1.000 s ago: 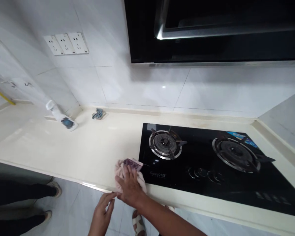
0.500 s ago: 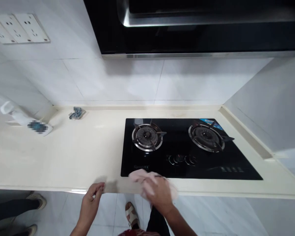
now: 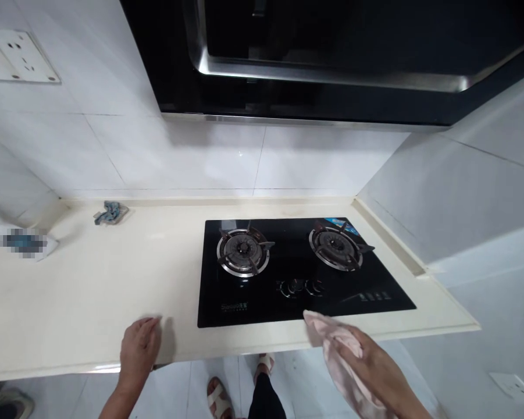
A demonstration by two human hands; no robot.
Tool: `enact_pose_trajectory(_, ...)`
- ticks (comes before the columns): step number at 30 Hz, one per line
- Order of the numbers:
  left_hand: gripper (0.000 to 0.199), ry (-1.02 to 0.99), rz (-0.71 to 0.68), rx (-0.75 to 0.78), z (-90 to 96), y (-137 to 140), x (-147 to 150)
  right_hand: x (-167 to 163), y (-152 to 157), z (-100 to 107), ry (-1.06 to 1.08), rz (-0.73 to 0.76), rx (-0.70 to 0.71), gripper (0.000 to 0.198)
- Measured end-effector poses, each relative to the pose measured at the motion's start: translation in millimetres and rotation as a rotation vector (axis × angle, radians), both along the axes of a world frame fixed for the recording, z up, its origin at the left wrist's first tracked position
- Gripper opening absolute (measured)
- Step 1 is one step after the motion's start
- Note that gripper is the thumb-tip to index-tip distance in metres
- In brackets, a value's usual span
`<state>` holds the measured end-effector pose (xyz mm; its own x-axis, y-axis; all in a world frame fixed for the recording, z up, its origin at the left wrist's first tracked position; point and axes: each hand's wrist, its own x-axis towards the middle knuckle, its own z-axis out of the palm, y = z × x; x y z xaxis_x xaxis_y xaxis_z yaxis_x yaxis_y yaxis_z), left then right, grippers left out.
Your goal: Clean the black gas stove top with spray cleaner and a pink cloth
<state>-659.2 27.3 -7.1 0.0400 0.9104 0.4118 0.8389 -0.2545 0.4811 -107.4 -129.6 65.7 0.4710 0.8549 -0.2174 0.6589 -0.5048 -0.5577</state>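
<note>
A crumpled pale pink cloth (image 3: 338, 372) drapes downward from the right hand (image 3: 371, 362).

The head camera is looking out from the person's own height, just in front of the worktop (image 3: 113, 279), and is facing forward and steeply down across the hob (image 3: 290, 256) toward the tiled wall (image 3: 200, 151) behind. It is taking in a wide sweep: the range hood (image 3: 309, 52) is filling much of the top, while the floor (image 3: 170, 390) and sandals (image 3: 220, 398) are showing along the bottom. The left hand (image 3: 139, 347) and right hand (image 3: 370, 369) are sitting low in the view, nearer the lens than the tiled wall.
</note>
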Motion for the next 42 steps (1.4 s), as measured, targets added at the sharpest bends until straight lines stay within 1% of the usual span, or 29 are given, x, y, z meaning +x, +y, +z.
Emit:
enact_pose_trajectory(2,0.032,0.078,0.051,-0.021,-4.1,4,2,-7,27,-2,-0.043,-0.043,0.13,0.07)
enact_pose_trajectory(4,0.031,0.173,0.114,-0.045,-5.3,4,8,-27,60,-16,-0.136,-0.104,0.209,0.077)
enact_pose_trajectory(5,0.031,0.214,0.133,-0.048,-5.1,3,11,-41,76,-26,-0.202,-0.141,0.217,0.078)
enact_pose_trajectory(7,0.031,0.265,0.139,-0.033,-4.2,1,15,-74,97,-48,-0.351,-0.222,0.128,0.078)
enact_pose_trajectory(9,0.031,0.289,0.129,-0.014,-3.4,-1,17,-105,102,-64,-0.45,-0.219,0.069,0.079)
enact_pose_trajectory(10,0.031,0.301,0.132,-0.009,-3.1,-1,17,-119,99,-69,-0.478,-0.191,0.065,0.077)
enact_pose_trajectory(12,0.03,0.328,0.147,-0.011,-2.8,-1,16,-145,89,-71,-0.484,-0.08,0.083,0.068)
enact_pose_trajectory(13,0.029,0.341,0.148,-0.013,-2.9,0,16,-158,84,-70,-0.46,0.006,0.105,0.06)
enact_pose_trajectory(15,0.029,0.356,0.139,-0.009,-3.7,0,15,-186,76,-68,-0.34,0.234,0.18,0.047)
enact_pose_trajectory(17,0.03,0.357,0.134,0.007,-5.2,0,14,-216,75,-67,-0.144,0.437,0.294,0.043)
enact_pose_trajectory(18,0.03,0.354,0.133,0.017,-6.3,0,14,-228,77,-67,-0.033,0.48,0.355,0.042)
enact_pose_trajectory(19,0.03,0.351,0.133,0.028,-7.4,0,13,-237,80,-67,0.077,0.466,0.41,0.041)
enact_pose_trajectory(20,0.031,0.348,0.13,0.037,-8.6,0,12,-242,85,-65,0.178,0.399,0.457,0.041)
enact_pose_trajectory(21,0.031,0.345,0.125,0.043,-9.7,0,11,-240,90,-61,0.263,0.299,0.497,0.041)
enact_pose_trajectory(23,0.031,0.338,0.116,0.047,-11.4,0,10,-220,104,-48,0.348,0.063,0.564,0.045)
enact_pose_trajectory(24,0.03,0.333,0.114,0.046,-11.9,0,10,-202,112,-38,0.339,-0.039,0.595,0.049)
enact_pose_trajectory(25,0.03,0.328,0.114,0.045,-12.1,0,10,-182,122,-27,0.296,-0.109,0.623,0.054)
enact_pose_trajectory(27,0.03,0.314,0.12,0.042,-11.6,-1,10,-139,145,-6,0.14,-0.172,0.669,0.061)
enact_pose_trajectory(29,0.03,0.296,0.128,0.037,-10.4,-2,12,-105,174,9,-0.047,-0.169,0.669,0.062)
enact_pose_trajectory(30,0.03,0.286,0.129,0.034,-9.7,-3,12,-95,190,12,-0.141,-0.149,0.61,0.061)
enact_pose_trajectory(32,0.03,0.27,0.131,0.032,-8.3,-4,14,-90,219,9,-0.286,-0.091,0.394,0.055)
enact_pose_trajectory(34,0.029,0.264,0.134,0.032,-7.2,-4,14,-98,240,-2,-0.349,-0.013,0.182,0.048)
enact_pose_trajectory(35,0.029,0.265,0.135,0.033,-6.8,-4,14,-105,247,-9,-0.356,0.015,0.122,0.047)
enact_pose_trajectory(38,0.029,0.276,0.131,0.037,-5.5,-3,14,-125,249,-26,-0.367,0.054,0.085,0.05)
enact_pose_trajectory(40,0.028,0.286,0.128,0.031,-4.6,-3,14,-133,236,-33,-0.379,0.088,0.079,0.052)
enact_pose_trajectory(42,0.028,0.29,0.131,0.02,-3.7,-3,15,-139,215,-38,-0.398,0.156,0.089,0.051)
